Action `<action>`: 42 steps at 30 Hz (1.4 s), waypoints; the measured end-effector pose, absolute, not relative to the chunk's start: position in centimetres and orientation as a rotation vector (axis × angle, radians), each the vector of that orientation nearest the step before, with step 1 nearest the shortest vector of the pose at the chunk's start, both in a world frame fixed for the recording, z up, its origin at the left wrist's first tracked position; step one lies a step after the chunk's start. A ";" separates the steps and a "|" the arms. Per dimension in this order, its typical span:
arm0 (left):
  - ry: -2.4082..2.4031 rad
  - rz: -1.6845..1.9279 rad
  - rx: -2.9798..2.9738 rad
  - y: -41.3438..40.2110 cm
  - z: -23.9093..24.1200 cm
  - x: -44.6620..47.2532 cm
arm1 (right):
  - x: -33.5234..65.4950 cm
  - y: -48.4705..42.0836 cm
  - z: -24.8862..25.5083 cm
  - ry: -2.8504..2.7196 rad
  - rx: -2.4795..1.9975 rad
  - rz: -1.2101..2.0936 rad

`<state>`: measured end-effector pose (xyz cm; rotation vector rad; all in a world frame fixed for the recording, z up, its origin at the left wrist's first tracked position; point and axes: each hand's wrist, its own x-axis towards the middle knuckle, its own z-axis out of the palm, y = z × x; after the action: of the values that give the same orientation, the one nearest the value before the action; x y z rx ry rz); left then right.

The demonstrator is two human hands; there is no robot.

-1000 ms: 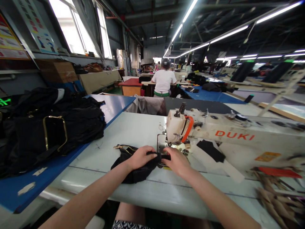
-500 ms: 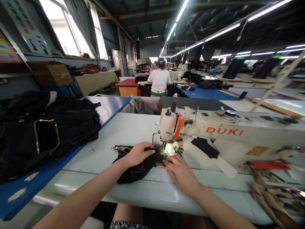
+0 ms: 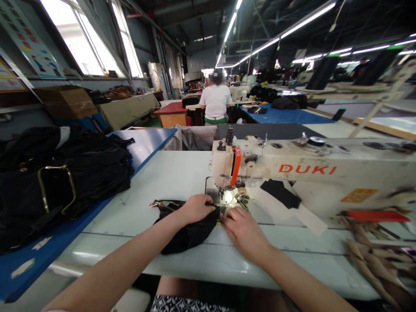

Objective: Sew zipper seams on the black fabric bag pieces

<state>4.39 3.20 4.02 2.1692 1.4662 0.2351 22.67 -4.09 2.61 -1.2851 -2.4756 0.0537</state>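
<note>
A black fabric pouch piece point(image 3: 186, 238) with a gold-coloured zipper point(image 3: 159, 203) along its far left edge lies on the pale sewing table point(image 3: 130, 251). My left hand point(image 3: 196, 209) is closed on its upper right part, thumb and fingers gripping the cloth. At the right-hand edge of the same cloth, my right hand point(image 3: 242, 227) has its fingers drawn together and pinches the end. Just beyond both hands are the sewing machine's needle and presser foot point(image 3: 222, 190), above a shiny needle plate point(image 3: 226, 198). The cloth's edge sits slightly in front of the foot.
The DUKI machine arm point(image 3: 305, 167) spans the right side. Under it lie a black scrap point(image 3: 281, 193) and white paper point(image 3: 312, 221). A heap of black pieces point(image 3: 94, 173) covers the blue table at left. Tan strips point(image 3: 370, 268) hang at right. A person point(image 3: 217, 102) sits ahead.
Both hands stay on the black cloth at nearly the same place. The cloth's right edge has come slightly clear of the presser foot, toward me. The view has shifted a little.
</note>
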 end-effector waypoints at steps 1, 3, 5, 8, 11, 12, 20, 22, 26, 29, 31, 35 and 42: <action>1.475 0.228 2.167 3.2 4.1 4.5 | 22.7 -4.1 2.6 -2.476 -1.284 0.057; 1.492 0.212 2.162 3.2 4.3 4.6 | 22.8 -4.1 2.5 -2.474 -1.273 0.061; 1.498 0.202 2.161 3.2 4.4 4.7 | 22.8 -4.0 2.4 -2.474 -1.265 0.065; 1.480 0.203 2.159 3.2 4.5 4.7 | 22.9 -4.0 2.3 -2.484 -1.272 0.078; 1.459 0.194 2.168 3.3 4.5 4.7 | 22.9 -4.0 2.3 -2.489 -1.288 0.089; 1.459 0.189 2.173 3.3 4.4 4.7 | 22.9 -4.0 2.3 -2.489 -1.292 0.094; 1.492 0.146 2.197 3.3 4.5 5.0 | 23.3 -3.7 2.2 -2.382 -1.244 0.193; 1.499 0.137 2.202 3.2 4.6 5.1 | 23.2 -3.4 2.1 -2.350 -1.243 0.205; 1.525 0.118 2.213 3.1 4.9 5.2 | 22.7 -2.8 2.1 -2.406 -1.233 0.156; 1.569 0.108 2.226 3.0 5.1 5.3 | 22.4 -2.7 2.1 -2.471 -1.238 0.091; 1.611 0.118 2.242 2.7 5.4 5.3 | 22.3 -2.8 2.1 -2.501 -1.248 0.047; 1.679 0.058 2.367 2.1 6.1 5.2 | 22.3 -2.9 2.2 -2.536 -1.251 -0.001; 1.681 -0.126 2.303 2.8 6.4 5.1 | 22.4 -2.8 2.1 -2.518 -1.229 -0.014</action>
<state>5.10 2.81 6.40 2.3026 1.6812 -0.1263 22.37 -2.82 2.13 -1.2285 -2.5184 -0.0144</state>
